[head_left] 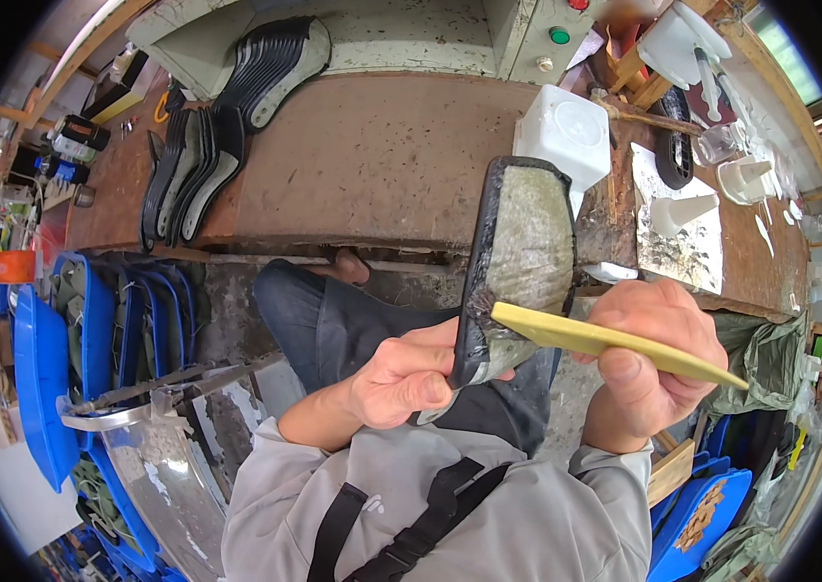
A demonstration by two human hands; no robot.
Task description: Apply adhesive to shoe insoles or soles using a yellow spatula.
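Note:
My left hand (409, 373) grips the lower end of a shoe sole (522, 242), held upright with its greenish-grey inner face toward me and a black rim around it. My right hand (639, 349) holds a flat yellow stick (615, 341) like a spatula, its tip touching the sole's lower left edge, just above my left thumb. Both hands are over my lap, in front of the brown workbench (382, 155).
Black soles are stacked in rows (197, 165) at the bench's left, more (280, 63) behind. A white plastic container (566, 131) stands beyond the held sole, white cones (683, 209) to the right. Blue bins (52, 359) stand at my left, another (702, 509) at my right.

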